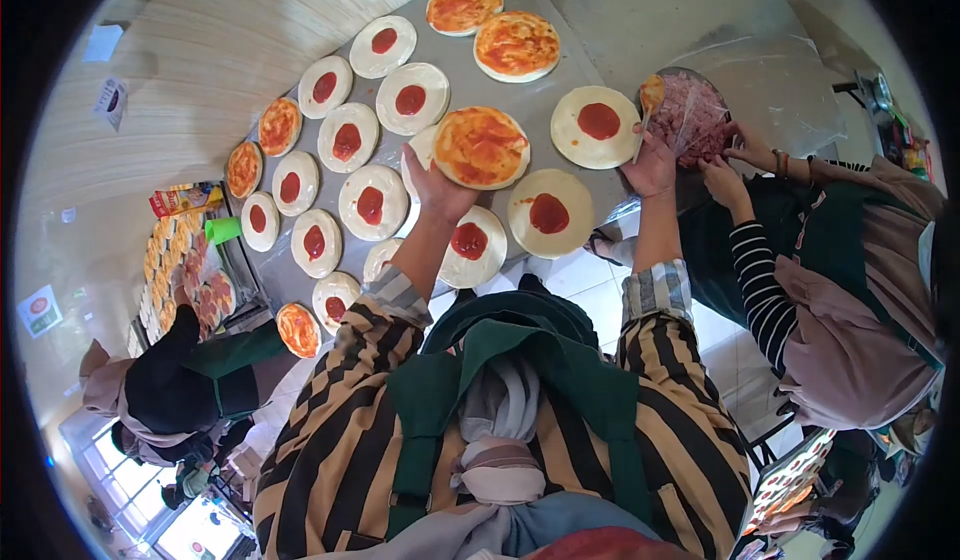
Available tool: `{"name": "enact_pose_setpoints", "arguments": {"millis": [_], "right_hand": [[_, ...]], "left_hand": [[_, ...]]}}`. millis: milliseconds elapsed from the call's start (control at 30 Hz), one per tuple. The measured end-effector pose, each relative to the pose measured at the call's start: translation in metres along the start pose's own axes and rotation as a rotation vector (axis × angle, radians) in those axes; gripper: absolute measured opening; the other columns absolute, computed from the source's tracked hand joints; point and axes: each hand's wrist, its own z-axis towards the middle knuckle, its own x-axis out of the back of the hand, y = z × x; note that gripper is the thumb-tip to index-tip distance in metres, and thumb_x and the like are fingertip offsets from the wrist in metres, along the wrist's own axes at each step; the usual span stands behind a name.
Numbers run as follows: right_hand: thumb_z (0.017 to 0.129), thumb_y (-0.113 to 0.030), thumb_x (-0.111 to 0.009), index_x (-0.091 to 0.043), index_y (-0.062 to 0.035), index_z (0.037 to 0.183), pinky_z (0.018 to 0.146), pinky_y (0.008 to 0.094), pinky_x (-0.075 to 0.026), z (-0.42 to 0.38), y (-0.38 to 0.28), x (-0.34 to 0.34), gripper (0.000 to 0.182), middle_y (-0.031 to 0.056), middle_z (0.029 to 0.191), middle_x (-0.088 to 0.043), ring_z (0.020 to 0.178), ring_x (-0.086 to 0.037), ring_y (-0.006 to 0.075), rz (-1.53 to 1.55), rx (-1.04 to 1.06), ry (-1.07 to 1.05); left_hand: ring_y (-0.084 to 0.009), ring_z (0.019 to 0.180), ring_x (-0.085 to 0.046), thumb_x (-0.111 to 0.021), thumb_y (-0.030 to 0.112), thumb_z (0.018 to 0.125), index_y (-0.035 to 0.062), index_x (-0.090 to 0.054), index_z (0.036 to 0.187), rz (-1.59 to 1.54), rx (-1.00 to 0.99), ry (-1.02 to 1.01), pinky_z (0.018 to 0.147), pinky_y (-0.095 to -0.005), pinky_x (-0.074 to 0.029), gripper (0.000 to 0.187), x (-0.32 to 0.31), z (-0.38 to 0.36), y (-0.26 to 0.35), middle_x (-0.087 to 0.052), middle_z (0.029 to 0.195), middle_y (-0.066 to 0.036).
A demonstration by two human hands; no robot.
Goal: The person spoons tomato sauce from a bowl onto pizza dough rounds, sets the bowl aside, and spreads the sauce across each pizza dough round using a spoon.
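My left hand (440,190) grips the edge of a sauced pizza base (482,147), raised over the other rounds with red sauce spread across its top. In my right hand (653,168) is a spoon (648,100), its bowl coated with orange-red sauce and pointing away from me. Beside it lies a pale pizza base (570,130) with a single blob of sauce (599,121) in the middle. Nearer to me, another base (520,230) also carries an unspread blob. Two bases with spread sauce, one of them a round base (516,44), lie at the far side.
A metal table (600,20) holds several more bases to the left. At right, a co-worker's hands (735,175) reach into a bowl of pinkish shredded topping (700,110) with plastic film. Another person (190,360) works at left near a green cup (223,230) and topped pizzas.
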Motion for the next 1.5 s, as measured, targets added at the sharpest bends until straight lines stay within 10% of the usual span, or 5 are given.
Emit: {"name": "enact_pose_setpoints", "arguments": {"millis": [933, 1167, 1233, 1333, 1500], "right_hand": [[0.086, -0.012, -0.057, -0.065, -0.0005, 0.106, 0.104, 0.0505, -0.038, -0.051, -0.029, 0.031, 0.024, 0.0148, 0.12, -0.062, 0.12, -0.053, 0.0296, 0.145, 0.054, 0.01], [0.077, -0.001, -0.06, -0.063, -0.008, 0.098, 0.09, 0.0395, -0.042, -0.054, -0.067, 0.059, 0.022, 0.0059, 0.094, -0.054, 0.088, -0.052, 0.02, 0.505, -0.064, 0.133], [0.074, 0.002, -0.061, -0.063, -0.0101, 0.095, 0.086, 0.0364, -0.043, -0.049, -0.151, 0.06, 0.025, 0.0033, 0.086, -0.052, 0.079, -0.052, 0.0173, 1.795, -0.239, 0.463], [0.07, 0.004, -0.059, -0.06, -0.0101, 0.086, 0.086, 0.0341, -0.04, -0.036, -0.148, 0.046, 0.022, 0.0043, 0.084, -0.05, 0.079, -0.048, 0.0171, 1.262, 0.311, 0.395], [0.072, 0.001, -0.057, -0.058, -0.007, 0.078, 0.089, 0.0347, -0.037, -0.017, -0.157, 0.033, 0.01, 0.0052, 0.083, -0.05, 0.084, -0.048, 0.0179, 1.238, 0.06, 0.074]], "left_hand": [[-0.035, 0.137, -0.027, -0.037, 0.081, 0.08, 0.0031, -0.015, 0.15, 1.063, -0.057, 0.292, 0.112, -0.0501, -0.014, 0.107, -0.056, 0.102, 0.019, -0.03, 0.144, -0.026], [-0.0347, 0.135, -0.03, -0.041, 0.076, 0.084, 0.0025, -0.019, 0.149, 0.995, -0.074, 0.345, 0.111, -0.052, -0.017, 0.1, -0.059, 0.19, 0.033, -0.032, 0.143, -0.026], [-0.0275, 0.113, -0.032, -0.04, 0.078, 0.083, 0.0044, -0.03, 0.136, 0.985, -0.078, 0.323, 0.095, -0.0438, -0.022, 0.091, -0.038, 0.227, 0.039, -0.036, 0.123, -0.018], [-0.0166, 0.079, -0.035, -0.038, 0.081, 0.081, 0.0072, -0.047, 0.116, 0.974, -0.092, 0.293, 0.071, -0.0315, -0.029, 0.082, -0.005, 0.272, 0.049, -0.042, 0.091, -0.007], [-0.0152, 0.07, -0.038, -0.036, 0.081, 0.081, 0.0072, -0.052, 0.116, 1.003, -0.046, 0.343, 0.067, -0.0287, -0.034, 0.083, -0.028, 0.247, 0.049, -0.048, 0.085, -0.005]]}}
